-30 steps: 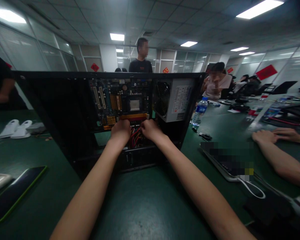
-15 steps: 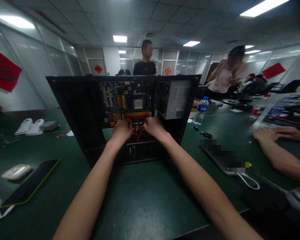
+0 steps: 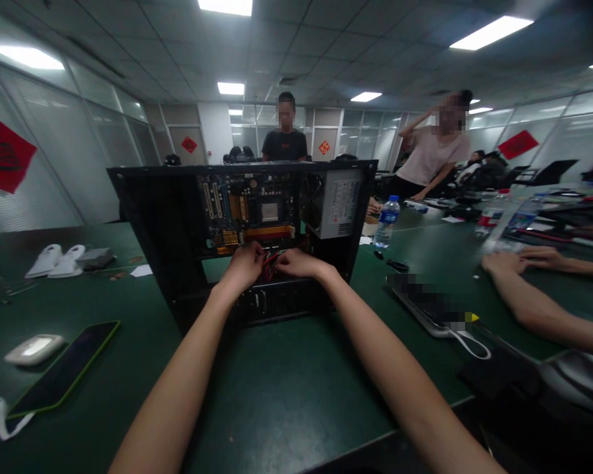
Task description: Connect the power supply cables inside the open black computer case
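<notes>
A black computer case (image 3: pixel 158 237) stands open-sided in front of me on the green table. Inside it are the motherboard (image 3: pixel 269 210) at the upper middle and the power supply (image 3: pixel 343 204) at the upper right. Both my hands reach into the lower middle of the case. My left hand (image 3: pixel 247 264) is closed, its fingertips at the bundle of red and black cables (image 3: pixel 269 264). From the right, my right hand (image 3: pixel 299 263) pinches at the same cables. The fingertips and cable ends are partly hidden.
A phone with a green edge (image 3: pixel 69 368) and a white earbud case (image 3: pixel 35 349) lie at the left. To the right are a water bottle (image 3: pixel 386 222), a power bank (image 3: pixel 420 309) and another person's hand (image 3: pixel 504 262). Two people stand beyond the table.
My right hand has come down from just under the memory slots to the cables, nearer my left hand. The view has shifted slightly. The person at the back right has lowered an arm.
</notes>
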{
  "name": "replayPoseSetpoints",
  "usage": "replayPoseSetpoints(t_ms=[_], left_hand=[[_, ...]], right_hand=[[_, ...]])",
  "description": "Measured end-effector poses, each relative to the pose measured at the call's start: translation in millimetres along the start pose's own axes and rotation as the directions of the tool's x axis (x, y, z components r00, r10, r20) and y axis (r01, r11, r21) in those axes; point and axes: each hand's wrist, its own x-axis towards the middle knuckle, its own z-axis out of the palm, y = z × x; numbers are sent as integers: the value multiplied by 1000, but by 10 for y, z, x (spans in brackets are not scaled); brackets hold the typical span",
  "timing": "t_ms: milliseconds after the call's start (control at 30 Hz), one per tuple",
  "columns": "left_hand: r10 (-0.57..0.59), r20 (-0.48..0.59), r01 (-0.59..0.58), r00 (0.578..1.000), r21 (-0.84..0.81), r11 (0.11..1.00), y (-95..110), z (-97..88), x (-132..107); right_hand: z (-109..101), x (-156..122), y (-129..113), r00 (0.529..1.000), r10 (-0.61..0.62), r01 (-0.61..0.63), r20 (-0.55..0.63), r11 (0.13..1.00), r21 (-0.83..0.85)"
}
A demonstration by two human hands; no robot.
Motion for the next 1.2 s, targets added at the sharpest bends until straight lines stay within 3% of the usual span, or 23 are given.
replayPoseSetpoints(t_ms=[367, 767, 967, 1200], left_hand=[[122, 34, -119, 992, -63, 991, 28, -65, -21], [170, 46, -167, 984, -58, 984, 1, -73, -6], [173, 190, -143, 967, -159, 977, 66, -85, -47], [103, 102, -114, 989, 102, 988, 111, -87, -87]], right_hand=[[-12, -20, -31, 999, -16, 17, -31, 1000, 24], [-45, -49, -117, 998, -8, 9, 58, 1000, -27], [-42, -44, -126, 998, -9, 10, 68, 1000, -12], [-24, 4, -64, 993, -73, 70, 95, 997, 35]])
